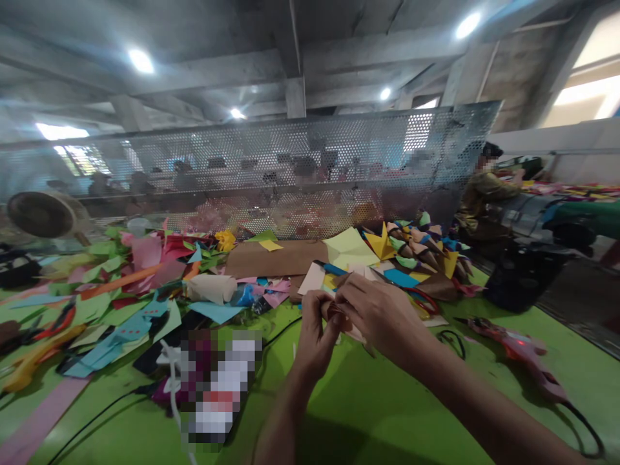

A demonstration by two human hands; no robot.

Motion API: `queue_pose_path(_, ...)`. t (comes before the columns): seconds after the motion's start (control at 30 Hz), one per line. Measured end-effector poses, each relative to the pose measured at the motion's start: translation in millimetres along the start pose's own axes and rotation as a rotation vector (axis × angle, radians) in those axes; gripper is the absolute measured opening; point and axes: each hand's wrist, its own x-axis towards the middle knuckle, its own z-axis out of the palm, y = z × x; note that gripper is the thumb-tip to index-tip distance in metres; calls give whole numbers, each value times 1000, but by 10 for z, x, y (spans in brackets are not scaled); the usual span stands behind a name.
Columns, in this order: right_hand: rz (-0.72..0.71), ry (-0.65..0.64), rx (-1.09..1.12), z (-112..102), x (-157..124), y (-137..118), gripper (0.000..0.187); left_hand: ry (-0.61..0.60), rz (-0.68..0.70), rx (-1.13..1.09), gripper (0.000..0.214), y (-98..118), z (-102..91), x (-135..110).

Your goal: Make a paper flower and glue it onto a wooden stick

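Observation:
Above the green table [372, 413], my left hand [318, 326] and my right hand [380, 316] meet, fingers closed around a small piece of pinkish paper [355, 329]. The hands cover most of it, so its full shape is hidden. Just behind them lie a white sheet of paper [312, 278], a blue strip [402, 278] and scissors [426, 299] with red handles, partly covered by my right hand. To the right rests a pink glue gun [523, 352] with a red light and a black cord.
Coloured paper scraps [140, 258] pile up on the left. Several folded paper pieces [421, 248] are heaped at the back right. A blurred-out phone [227, 387] and cables lie at front left. Beyond are a perforated metal screen [300, 174], a fan [46, 213] and a seated person [484, 187].

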Motion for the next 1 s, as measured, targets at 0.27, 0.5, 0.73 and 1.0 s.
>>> queue_pose_path(0.27, -25, -92, -11, -14, 15, 28, 8, -28, 61, 55, 27, 75, -6, -9)
queue_pose_path(0.5, -16, -103, 21, 0, 49, 50, 7, -22, 80, 55, 29, 52, 4, -1)
queue_pose_path(0.73, -35, -176, -32, -72, 83, 36, 9, -25, 67, 77, 26, 88, 8, -9)
queue_pose_path(1.0, -91, -180, -97, -104, 152, 22, 2, -35, 37, 67, 31, 58, 20, -12)
